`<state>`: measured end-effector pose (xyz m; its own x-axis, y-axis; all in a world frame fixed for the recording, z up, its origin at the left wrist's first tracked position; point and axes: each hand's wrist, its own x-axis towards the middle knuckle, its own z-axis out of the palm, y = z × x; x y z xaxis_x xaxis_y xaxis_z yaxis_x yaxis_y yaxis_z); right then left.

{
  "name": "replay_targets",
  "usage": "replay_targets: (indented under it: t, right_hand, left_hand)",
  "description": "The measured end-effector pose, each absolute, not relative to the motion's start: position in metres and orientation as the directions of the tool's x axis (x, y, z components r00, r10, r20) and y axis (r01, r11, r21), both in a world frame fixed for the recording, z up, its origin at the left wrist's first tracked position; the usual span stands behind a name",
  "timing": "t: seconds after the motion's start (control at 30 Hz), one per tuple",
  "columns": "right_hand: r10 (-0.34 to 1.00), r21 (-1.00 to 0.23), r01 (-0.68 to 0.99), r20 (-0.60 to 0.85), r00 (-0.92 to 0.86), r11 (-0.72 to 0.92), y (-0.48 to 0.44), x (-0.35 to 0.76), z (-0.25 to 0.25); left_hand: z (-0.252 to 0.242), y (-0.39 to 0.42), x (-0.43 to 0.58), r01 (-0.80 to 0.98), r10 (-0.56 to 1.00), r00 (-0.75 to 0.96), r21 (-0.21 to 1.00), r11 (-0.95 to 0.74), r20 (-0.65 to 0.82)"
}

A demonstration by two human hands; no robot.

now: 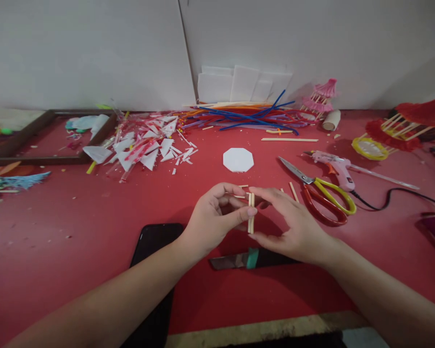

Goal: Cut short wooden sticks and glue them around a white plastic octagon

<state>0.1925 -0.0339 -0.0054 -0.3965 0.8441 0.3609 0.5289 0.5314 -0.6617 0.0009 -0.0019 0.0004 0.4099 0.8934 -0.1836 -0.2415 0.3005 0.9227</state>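
Two short wooden sticks (251, 224) stand side by side between my hands, above the red table. My left hand (217, 217) pinches them, with the thumb across their front. My right hand (293, 222) has its index finger at their top end and its thumb at their bottom end. Behind my hands, a few more cut sticks (294, 192) lie on the table, partly hidden by my fingers. Farther back lies a white octagonal piece (238, 160). Below my hands rests a knife (228, 261) with a green band and a dark handle.
Scissors (311, 183) and a pink glue gun (339, 169) with a black cord lie at right. A black phone (155, 241) sits under my left forearm. Plastic scraps (145, 145), pipe cleaners (246, 116), a brown frame (47, 157) and a red model pagoda (409, 123) line the back.
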Motion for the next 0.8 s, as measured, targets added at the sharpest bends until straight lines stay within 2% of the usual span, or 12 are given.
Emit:
replay_targets:
  t: [0.23, 0.8]
  right_hand:
    - [0.847, -0.64, 0.557, 0.359, -0.393, 0.53, -0.0343, 0.1933, -0.0073]
    - [0.837, -0.613, 0.571, 0.376, -0.398, 0.546, -0.0329, 0.1944, -0.0044]
  left_hand:
    - [-0.0008, -0.0019, 0.002, -0.274, 0.89, 0.419, 0.909, 0.314, -0.181]
    - [-0.0012, -0.0035, 0.0003, -0.206, 0.878, 0.431, 0.924, 0.321, -0.209]
